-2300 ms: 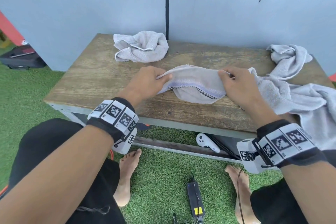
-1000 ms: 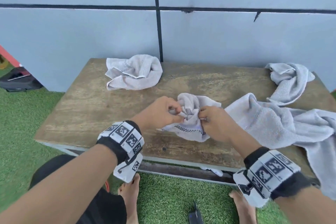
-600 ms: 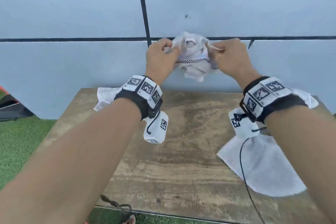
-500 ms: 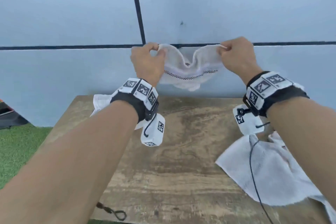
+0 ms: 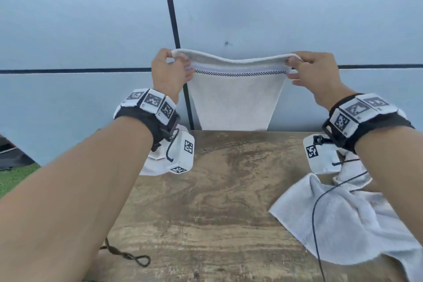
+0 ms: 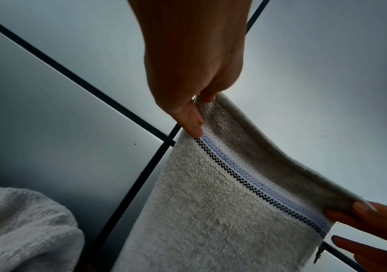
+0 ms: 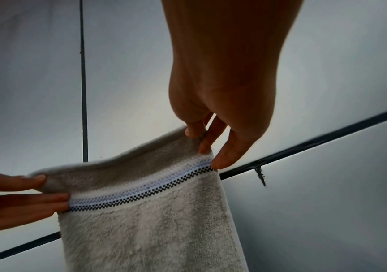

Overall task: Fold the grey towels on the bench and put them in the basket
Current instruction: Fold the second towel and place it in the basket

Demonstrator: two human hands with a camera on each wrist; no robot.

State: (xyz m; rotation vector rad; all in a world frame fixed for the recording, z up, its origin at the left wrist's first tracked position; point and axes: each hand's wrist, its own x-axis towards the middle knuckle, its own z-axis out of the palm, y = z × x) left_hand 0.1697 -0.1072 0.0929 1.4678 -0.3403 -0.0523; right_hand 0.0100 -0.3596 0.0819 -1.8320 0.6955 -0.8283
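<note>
A small grey towel (image 5: 233, 101) with a checkered band hangs in the air in front of the wall, above the far edge of the wooden bench (image 5: 217, 201). My left hand (image 5: 170, 68) pinches its top left corner and my right hand (image 5: 306, 68) pinches its top right corner. The top edge is stretched between them with a slight sag. The left wrist view shows the towel (image 6: 223, 202) pinched at my left hand (image 6: 199, 103); the right wrist view shows the towel (image 7: 153, 211) pinched at my right hand (image 7: 199, 138). No basket is in view.
Another grey towel (image 5: 348, 220) lies crumpled on the bench's right side, under my right forearm. A further towel (image 6: 20, 226) sits on the left, mostly hidden by my left wrist. A dark cord loop (image 5: 128, 256) lies near the bench's front left. A wall stands close behind.
Both hands lifted the bunched towel off the bench and pulled apart. The towel has gone from a crumpled wad to hanging spread out by its top corners.
</note>
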